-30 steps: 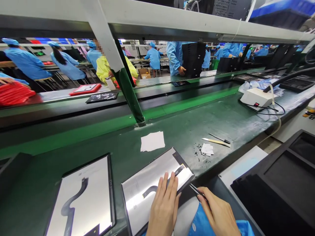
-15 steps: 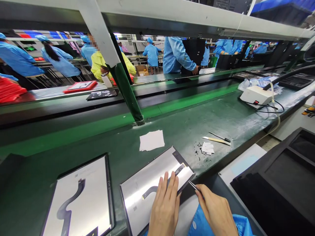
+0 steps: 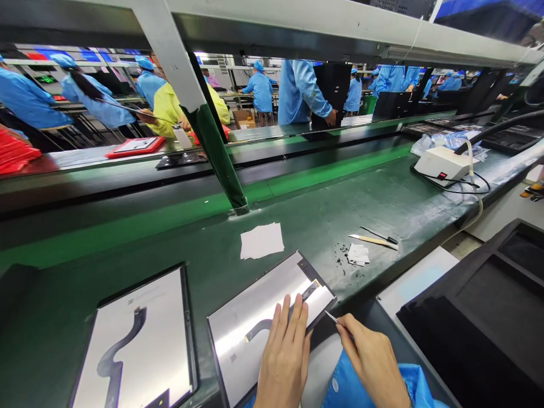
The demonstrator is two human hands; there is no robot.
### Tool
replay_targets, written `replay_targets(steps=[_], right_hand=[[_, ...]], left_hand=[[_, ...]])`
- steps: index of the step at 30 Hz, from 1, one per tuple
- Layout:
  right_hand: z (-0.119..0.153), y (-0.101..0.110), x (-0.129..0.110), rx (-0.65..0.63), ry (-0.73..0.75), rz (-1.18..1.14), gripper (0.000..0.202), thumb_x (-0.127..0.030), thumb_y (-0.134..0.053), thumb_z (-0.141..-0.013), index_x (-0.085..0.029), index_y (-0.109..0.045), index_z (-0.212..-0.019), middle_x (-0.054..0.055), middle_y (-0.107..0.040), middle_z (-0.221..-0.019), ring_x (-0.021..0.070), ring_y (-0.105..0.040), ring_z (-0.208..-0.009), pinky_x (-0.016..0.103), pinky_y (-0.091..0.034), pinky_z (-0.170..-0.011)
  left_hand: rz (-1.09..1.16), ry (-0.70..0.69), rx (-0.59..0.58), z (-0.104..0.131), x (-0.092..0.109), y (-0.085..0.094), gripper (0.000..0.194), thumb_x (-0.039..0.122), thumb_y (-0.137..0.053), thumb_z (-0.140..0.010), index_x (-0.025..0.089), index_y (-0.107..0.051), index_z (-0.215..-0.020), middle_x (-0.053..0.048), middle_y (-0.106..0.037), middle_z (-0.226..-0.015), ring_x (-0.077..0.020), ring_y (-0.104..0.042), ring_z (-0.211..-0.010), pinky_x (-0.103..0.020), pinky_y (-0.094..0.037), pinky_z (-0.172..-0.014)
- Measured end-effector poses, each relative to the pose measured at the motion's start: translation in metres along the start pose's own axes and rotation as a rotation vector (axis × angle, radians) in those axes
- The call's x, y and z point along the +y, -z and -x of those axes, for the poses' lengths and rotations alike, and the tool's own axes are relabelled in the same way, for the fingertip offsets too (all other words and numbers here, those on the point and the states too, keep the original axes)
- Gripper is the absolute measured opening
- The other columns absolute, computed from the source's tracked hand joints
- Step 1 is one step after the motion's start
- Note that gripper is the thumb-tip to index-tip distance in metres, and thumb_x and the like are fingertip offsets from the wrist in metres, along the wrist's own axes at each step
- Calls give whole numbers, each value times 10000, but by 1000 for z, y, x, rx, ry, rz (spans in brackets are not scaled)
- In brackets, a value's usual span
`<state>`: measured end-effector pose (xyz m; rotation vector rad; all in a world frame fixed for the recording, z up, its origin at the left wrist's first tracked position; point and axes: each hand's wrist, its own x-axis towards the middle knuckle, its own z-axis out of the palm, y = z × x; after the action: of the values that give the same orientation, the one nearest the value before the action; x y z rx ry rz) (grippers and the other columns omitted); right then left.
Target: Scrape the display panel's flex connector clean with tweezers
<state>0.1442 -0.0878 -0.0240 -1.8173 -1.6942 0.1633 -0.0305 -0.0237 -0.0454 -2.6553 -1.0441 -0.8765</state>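
My left hand lies flat, fingers stretched, on the silvery back of a display panel. It covers part of the panel's dark flex cable. In a pinch, my right hand holds metal tweezers, their tips close to the panel's right edge; whether they touch it I cannot tell. A second display panel rests on the bench to the left, its curved flex cable lying across the back.
White paper sheets lie behind the panel. A pale-handled blade, a thin black tool, white scraps and dark bits are to the right. A white box with a hose stands farther off; black trays sit at right. A post rises from the bench.
The tweezers' tips look closer together than before, and my right hand has barely shifted. My left hand stays on the panel. Across the bench, the co-worker in yellow has moved an arm.
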Motion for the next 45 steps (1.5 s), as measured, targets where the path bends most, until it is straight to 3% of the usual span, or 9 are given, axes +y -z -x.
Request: replay_targets(steps=[5,9,15,34,38,41,43,45], right_hand=[[-10,2,5,-259,-377,-493,365,-484,-458,-959,-230,-545,-712,-36,-555,-519,135,-532,-475,240,-359,-489],[-20,1,10,-430,-677,-958,411,-602,-620,-773,-206,-541,-699,-82,-459,-443,57,-274,-357,216,-202,-393],[-21,-2,19,-518,-782,-1194,398,-548,-696,-721,-165,-600,-771,-99,-467,-444,11,-181,-312,199,-69,-343],[-13,-5,21,-545,-761,-1309,478,-614,-756,-688,-171,-583,-733,-105,-433,-424,1,-138,-311,203,-46,-342],[-12,-2,19,-452,-742,-1210,538,-701,-707,-692,-184,-570,-744,-105,-421,-457,15,-155,-345,200,-93,-365],[-8,-1,18,-301,-597,-931,503,-698,-621,-788,-199,-579,-738,-54,-504,-515,68,-350,-396,211,-260,-407],[-5,0,17,-211,-435,-685,424,-615,-572,-874,-208,-626,-771,1,-618,-623,135,-547,-520,244,-396,-502],[-3,1,16,-134,-272,-469,336,-515,-527,-940,-225,-671,-851,24,-689,-741,181,-653,-645,269,-462,-597]], left_hand=[[-5,-5,9,-1,0,1,543,66,-420,-978,101,-354,-1516,-116,-566,-1430,-351,-517,-1335,-498,-564,-965],[-19,-14,6,-1,0,0,530,56,-416,-971,88,-377,-1498,-115,-571,-1424,-353,-527,-1325,-499,-566,-963],[-31,-22,-9,-1,0,0,532,50,-417,-965,71,-371,-1494,-124,-575,-1418,-359,-533,-1318,-506,-570,-955],[-51,-21,8,-3,-1,1,408,53,-389,-966,74,-522,-1351,-108,-600,-1395,-333,-579,-1277,-467,-573,-948],[-45,-18,6,-3,-2,1,413,52,-395,-965,72,-518,-1359,-109,-592,-1404,-337,-568,-1288,-473,-567,-955],[-40,-13,4,-3,-1,1,421,58,-401,-967,85,-514,-1371,-98,-583,-1415,-331,-559,-1299,-464,-563,-965],[-38,-9,3,-3,-2,1,426,62,-402,-968,93,-509,-1379,-92,-582,-1417,-325,-556,-1304,-458,-562,-968],[-41,-11,1,-3,-2,1,430,61,-400,-967,90,-506,-1383,-93,-582,-1417,-325,-554,-1305,-460,-563,-967]])
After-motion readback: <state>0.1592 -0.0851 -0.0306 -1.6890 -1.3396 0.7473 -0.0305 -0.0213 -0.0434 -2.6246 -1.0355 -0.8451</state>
